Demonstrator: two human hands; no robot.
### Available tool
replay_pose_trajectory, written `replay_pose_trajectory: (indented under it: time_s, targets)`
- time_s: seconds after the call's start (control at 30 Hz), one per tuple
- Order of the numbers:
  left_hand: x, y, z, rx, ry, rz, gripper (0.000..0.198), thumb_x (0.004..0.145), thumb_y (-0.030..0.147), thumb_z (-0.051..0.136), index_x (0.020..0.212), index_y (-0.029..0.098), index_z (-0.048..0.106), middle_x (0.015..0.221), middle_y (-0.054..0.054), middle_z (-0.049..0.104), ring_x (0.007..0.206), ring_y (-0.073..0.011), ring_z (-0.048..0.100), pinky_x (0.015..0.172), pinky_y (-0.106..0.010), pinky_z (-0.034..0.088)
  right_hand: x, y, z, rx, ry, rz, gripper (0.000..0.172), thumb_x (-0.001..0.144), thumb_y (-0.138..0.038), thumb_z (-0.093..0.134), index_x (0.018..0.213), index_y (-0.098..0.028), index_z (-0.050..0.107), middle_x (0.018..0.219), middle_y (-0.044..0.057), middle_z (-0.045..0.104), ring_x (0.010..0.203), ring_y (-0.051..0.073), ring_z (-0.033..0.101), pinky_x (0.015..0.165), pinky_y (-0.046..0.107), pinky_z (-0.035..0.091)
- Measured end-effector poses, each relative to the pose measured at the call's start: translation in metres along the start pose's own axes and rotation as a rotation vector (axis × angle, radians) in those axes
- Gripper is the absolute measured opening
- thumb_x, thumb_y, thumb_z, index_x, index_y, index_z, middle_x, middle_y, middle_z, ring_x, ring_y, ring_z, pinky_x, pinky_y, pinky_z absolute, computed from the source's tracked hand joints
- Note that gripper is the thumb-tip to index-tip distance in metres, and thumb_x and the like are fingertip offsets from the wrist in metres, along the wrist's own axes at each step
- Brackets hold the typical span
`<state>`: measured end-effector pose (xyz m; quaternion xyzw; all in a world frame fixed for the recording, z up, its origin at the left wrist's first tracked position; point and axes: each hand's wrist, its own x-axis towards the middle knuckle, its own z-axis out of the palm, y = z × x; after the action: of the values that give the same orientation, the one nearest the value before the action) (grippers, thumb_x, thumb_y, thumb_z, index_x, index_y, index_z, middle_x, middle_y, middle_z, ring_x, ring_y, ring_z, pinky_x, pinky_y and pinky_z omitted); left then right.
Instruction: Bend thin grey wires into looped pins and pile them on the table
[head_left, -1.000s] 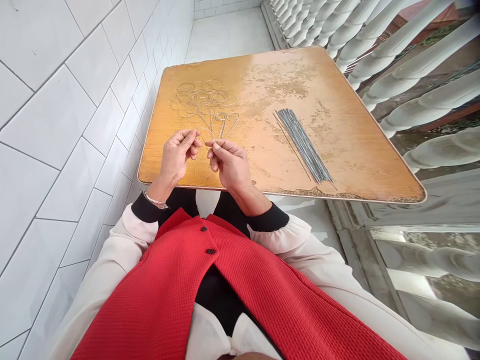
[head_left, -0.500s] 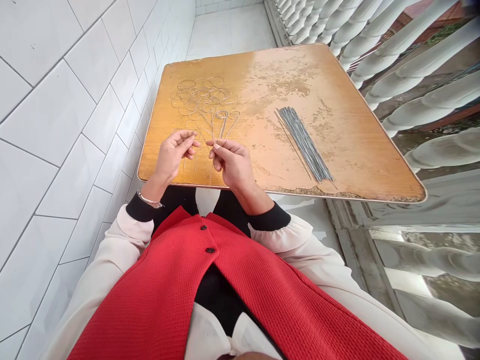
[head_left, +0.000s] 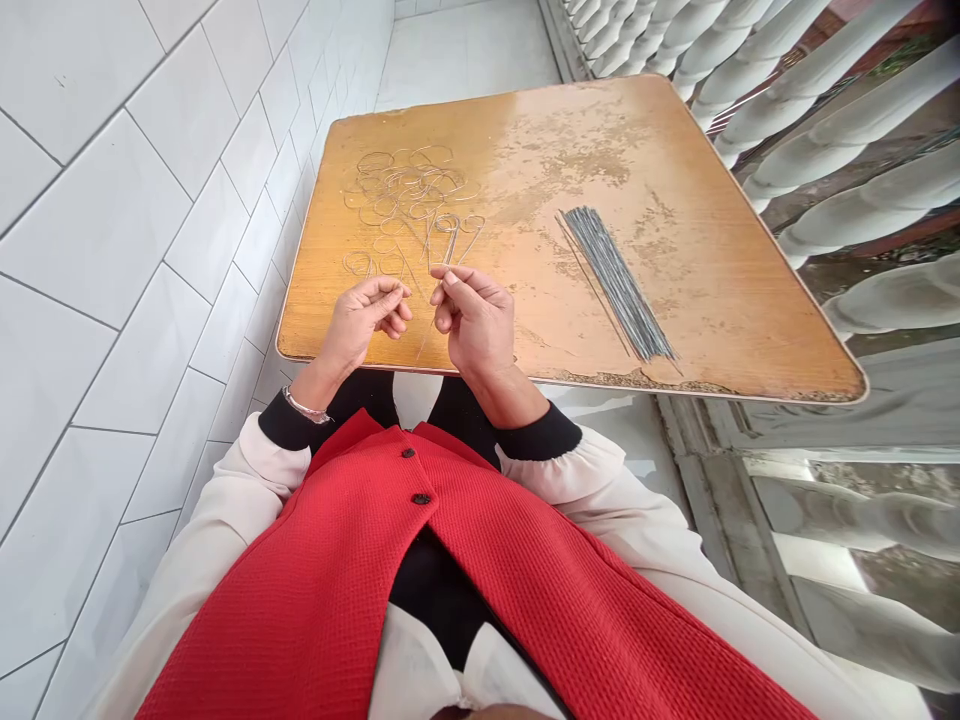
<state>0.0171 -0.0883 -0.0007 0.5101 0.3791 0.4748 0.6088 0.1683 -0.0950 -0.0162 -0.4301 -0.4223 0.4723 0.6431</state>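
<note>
My left hand [head_left: 360, 322] and my right hand [head_left: 472, 320] are held close together over the near left edge of a worn wooden table [head_left: 675, 320]. Both hands pinch a thin metal wire [head_left: 424, 335] between thumb and fingers; the wire hangs down between them. Just beyond my hands lies a pile of wires bent into loops [head_left: 409, 195]. A bundle of straight grey wires [head_left: 616, 282] lies to the right of my right hand, well apart from it.
A white tiled wall [head_left: 150, 200] runs along the left, close to the table. White balusters [head_left: 825, 150] line the right side. My lap in a red vest [head_left: 420, 600] fills the foreground.
The camera has tilted slightly and both hands sit a little lower and to the right. My left fingers have curled tighter on the wire.
</note>
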Motion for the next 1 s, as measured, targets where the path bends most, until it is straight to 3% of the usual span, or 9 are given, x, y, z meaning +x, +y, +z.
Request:
replay_pose_trajectory:
  time_s: [0.17, 0.43, 0.63, 0.87, 1.0]
  targets:
    - [0.002, -0.005, 0.001, 0.002, 0.029, -0.024, 0.014, 0.095, 0.028, 0.066, 0.086, 0.018, 0.067, 0.072, 0.003, 0.071, 0.058, -0.0035, 0.065, 0.057, -0.015, 0.049, 0.000, 0.002, -0.002, -0.036, -0.037, -0.002, 0.029, 0.090, -0.050, 0.068, 0.090, -0.021, 0.069, 0.070, -0.003, 0.058, 0.044, 0.005, 0.044, 0.044, 0.021, 0.037]
    - [0.005, -0.008, 0.002, 0.013, 0.144, -0.023, 0.013, 0.090, 0.010, 0.066, 0.082, 0.017, 0.072, 0.078, 0.003, 0.072, 0.062, -0.0016, 0.063, 0.058, -0.013, 0.048, -0.003, 0.001, -0.003, 0.009, -0.065, 0.033, 0.029, 0.084, -0.049, 0.073, 0.089, -0.021, 0.072, 0.081, -0.001, 0.061, 0.050, 0.005, 0.049, 0.047, 0.022, 0.041]
    - [0.004, -0.008, 0.006, -0.022, 0.242, -0.062, 0.009, 0.093, 0.014, 0.065, 0.087, 0.017, 0.071, 0.084, 0.003, 0.074, 0.066, -0.0018, 0.068, 0.066, -0.014, 0.054, -0.005, 0.003, -0.003, -0.007, -0.059, 0.091, 0.032, 0.080, -0.052, 0.077, 0.090, -0.022, 0.074, 0.080, -0.001, 0.061, 0.052, 0.006, 0.051, 0.048, 0.022, 0.043]
    - [-0.002, -0.009, 0.014, -0.222, 0.254, -0.183, 0.014, 0.095, 0.010, 0.061, 0.085, 0.017, 0.068, 0.086, 0.003, 0.073, 0.069, -0.0013, 0.069, 0.073, -0.014, 0.057, -0.004, 0.005, -0.007, -0.022, -0.099, 0.104, 0.030, 0.081, -0.050, 0.079, 0.090, -0.022, 0.074, 0.074, -0.001, 0.063, 0.058, 0.008, 0.057, 0.052, 0.021, 0.044]
    - [-0.003, -0.011, 0.011, -0.166, 0.228, -0.177, 0.009, 0.094, 0.012, 0.063, 0.087, 0.016, 0.067, 0.081, 0.003, 0.071, 0.069, -0.0031, 0.071, 0.071, -0.015, 0.057, -0.005, 0.006, -0.010, -0.001, -0.079, 0.135, 0.026, 0.080, -0.044, 0.080, 0.088, -0.020, 0.073, 0.073, -0.001, 0.064, 0.060, 0.008, 0.058, 0.052, 0.019, 0.045]
